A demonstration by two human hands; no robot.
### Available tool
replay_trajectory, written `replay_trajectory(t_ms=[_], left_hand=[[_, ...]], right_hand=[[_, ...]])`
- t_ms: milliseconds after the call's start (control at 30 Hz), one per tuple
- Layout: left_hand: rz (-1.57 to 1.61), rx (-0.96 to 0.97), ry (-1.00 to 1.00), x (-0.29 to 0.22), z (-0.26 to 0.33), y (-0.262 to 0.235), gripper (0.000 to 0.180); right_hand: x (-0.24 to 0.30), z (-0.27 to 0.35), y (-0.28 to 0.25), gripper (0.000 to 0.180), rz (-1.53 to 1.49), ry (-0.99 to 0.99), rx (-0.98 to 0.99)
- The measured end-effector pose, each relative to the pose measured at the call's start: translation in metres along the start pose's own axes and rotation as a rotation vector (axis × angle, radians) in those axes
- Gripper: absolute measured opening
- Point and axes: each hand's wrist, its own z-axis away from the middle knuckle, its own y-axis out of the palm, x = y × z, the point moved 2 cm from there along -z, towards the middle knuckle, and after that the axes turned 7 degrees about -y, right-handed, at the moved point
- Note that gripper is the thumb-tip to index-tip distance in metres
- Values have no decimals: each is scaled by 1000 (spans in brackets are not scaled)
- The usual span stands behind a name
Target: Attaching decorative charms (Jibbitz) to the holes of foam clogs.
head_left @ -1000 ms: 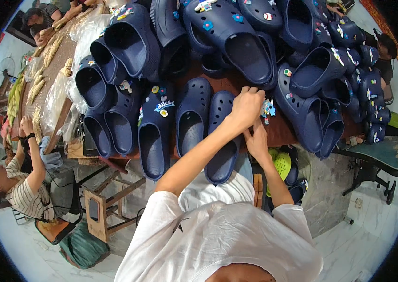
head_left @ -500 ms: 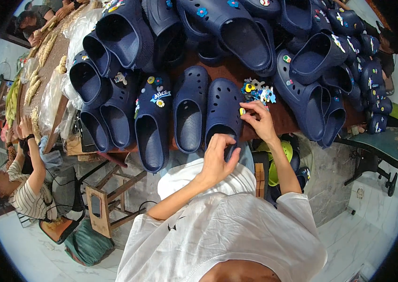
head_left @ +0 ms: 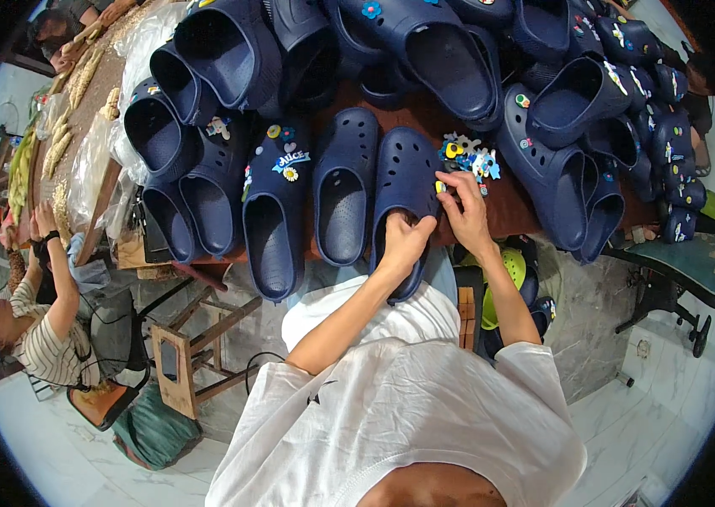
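A plain navy clog (head_left: 405, 160) with round holes lies at the table's front edge, its toe away from me. My left hand (head_left: 408, 241) grips it at the foot opening, fingers inside and partly hidden, thumb on the rim. My right hand (head_left: 465, 215), beside the clog's right side, pinches a small yellow and white shoe charm (head_left: 440, 187). Just beyond that hand lies a pile of colourful shoe charms (head_left: 477, 158). Left of the held clog rests another plain navy clog (head_left: 345, 190). Farther left is a navy clog with several charms (head_left: 274, 228) fitted on its top.
Stacked navy clogs (head_left: 450, 63) fill the table's back, with more heaped at the right (head_left: 670, 152). A wooden stool (head_left: 176, 372) and a seated person (head_left: 49, 325) are at the left. A green office chair (head_left: 687, 266) stands right, and lime green clogs (head_left: 505, 287) lie below the table.
My left hand has moved right and its fingers have gone into the clog's opening. The clog has shifted slightly right and nearer. My right hand still pinches the charm beside it.
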Motion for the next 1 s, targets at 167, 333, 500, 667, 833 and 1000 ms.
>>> replay_trajectory(t_ms=[167,333,500,667,833,1000], left_hand=[[97,-78,5,9,2,3,26],[22,-32,-52,13,6,-5,21],[12,22,41,13,5,2,35],[-10,27,169,1,7,4,49],[152,101,177,-12,12,-8,45],[246,183,-20,0,15,-15,49]], right_hand=[[-2,4,12,27,318,-284,-109],[-21,-2,11,16,163,-67,-140],[-16,-14,12,18,313,-62,-250],[-25,-25,-9,25,420,52,-313],[-18,-11,-20,34,491,23,-335],[13,5,-8,30,222,177,-261]])
